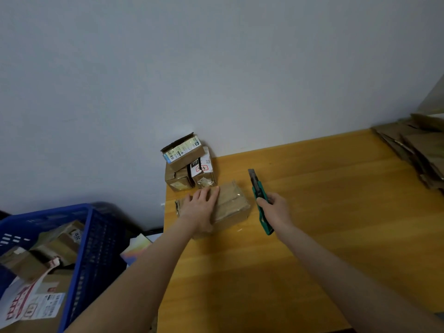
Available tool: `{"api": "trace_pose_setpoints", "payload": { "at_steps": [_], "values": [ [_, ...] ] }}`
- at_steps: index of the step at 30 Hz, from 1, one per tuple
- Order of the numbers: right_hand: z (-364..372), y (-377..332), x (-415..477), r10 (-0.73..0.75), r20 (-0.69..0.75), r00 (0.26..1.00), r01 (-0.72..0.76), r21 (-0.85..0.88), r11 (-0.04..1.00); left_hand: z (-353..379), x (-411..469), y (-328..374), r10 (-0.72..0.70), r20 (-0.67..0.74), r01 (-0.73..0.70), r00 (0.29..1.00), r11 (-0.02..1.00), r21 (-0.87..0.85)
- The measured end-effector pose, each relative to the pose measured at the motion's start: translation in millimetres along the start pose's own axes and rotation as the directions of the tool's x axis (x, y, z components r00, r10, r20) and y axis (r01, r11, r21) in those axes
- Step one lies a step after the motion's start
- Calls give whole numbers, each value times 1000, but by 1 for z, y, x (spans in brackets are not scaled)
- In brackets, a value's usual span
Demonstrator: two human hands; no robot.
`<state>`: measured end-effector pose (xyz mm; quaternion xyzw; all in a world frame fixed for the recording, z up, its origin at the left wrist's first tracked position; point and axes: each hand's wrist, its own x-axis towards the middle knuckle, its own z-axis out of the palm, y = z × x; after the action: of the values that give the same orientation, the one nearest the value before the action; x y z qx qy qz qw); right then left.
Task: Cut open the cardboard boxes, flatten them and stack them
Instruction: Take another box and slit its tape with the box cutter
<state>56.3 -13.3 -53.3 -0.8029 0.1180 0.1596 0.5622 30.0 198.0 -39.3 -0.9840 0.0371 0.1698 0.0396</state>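
Where it sits toward the far left of the wooden table point(312, 236), the taped cardboard box point(233, 205) looks light and tape-slick, best pinned from above. The left hand point(201, 207) lies flat on it, and the right hand point(276, 209) grips a green knife point(258, 191) just right of it.

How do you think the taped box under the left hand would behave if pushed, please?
The box lies low and flat on the table, so it would probably slide, not tip. Its shiny tape may feel slippery under the left hand.
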Motion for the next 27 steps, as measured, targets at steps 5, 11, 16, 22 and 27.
{"api": "trace_pose_setpoints", "payload": {
  "at_steps": [5, 11, 16, 22, 27],
  "values": [
    [7, 3, -8, -24, 21, 999, 27, -166, 986, 0, 3, 13, -120, 14, 121, 993, 985, -125],
    [-5, 2, -15, -124, 32, 992, 128, -308, 943, -4, 15, 25, -141, -31, 136, 990, 983, -126],
    [-16, 3, -21, -169, 98, 981, 195, -504, 841, 1, 18, 13, -25, -39, 21, 999, 994, -111],
    [-30, -1, -18, -248, 109, 963, 256, -664, 702, 4, 25, 11, -54, -32, 45, 998, 973, -228],
    [-27, -4, -11, -275, 164, 947, 306, -717, 626, 7, 27, 10, -61, -49, 47, 997, 966, -253]
  ]
}}
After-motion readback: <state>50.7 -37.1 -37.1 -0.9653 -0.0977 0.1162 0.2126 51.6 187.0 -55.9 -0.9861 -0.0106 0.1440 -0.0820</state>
